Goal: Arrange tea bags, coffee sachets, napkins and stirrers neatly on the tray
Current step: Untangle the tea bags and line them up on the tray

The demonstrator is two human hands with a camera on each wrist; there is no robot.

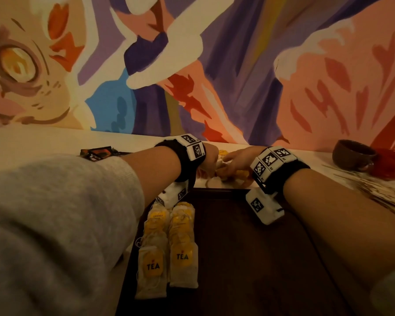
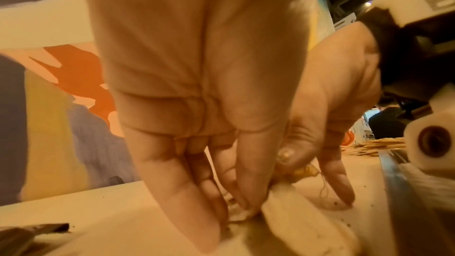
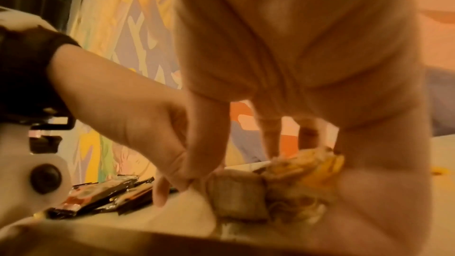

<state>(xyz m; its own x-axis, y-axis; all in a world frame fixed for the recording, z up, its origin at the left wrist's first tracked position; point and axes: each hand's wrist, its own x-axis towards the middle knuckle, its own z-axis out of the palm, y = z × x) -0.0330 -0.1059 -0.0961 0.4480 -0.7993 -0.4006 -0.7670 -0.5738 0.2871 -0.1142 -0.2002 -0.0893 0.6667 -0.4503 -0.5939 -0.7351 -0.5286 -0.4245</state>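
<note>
Because the left hand (image 1: 209, 153) pinches one pale paper tea bag (image 2: 290, 219) and the right hand (image 1: 240, 159) spreads fingers over the loose tea-bag heap (image 3: 295, 180) on the white desk (image 1: 43, 142) beyond the dark tray's (image 1: 249, 258) far edge, tangled strings could drag neighbouring bags and disturb the two rows already laid.

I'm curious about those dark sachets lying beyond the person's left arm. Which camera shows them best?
The right wrist view: the coffee sachets lie fanned on the white table, their red and black wrappers plain to see. The head view shows only a few peeking over the grey sleeve. The left wrist view catches one blurred dark corner.
</note>
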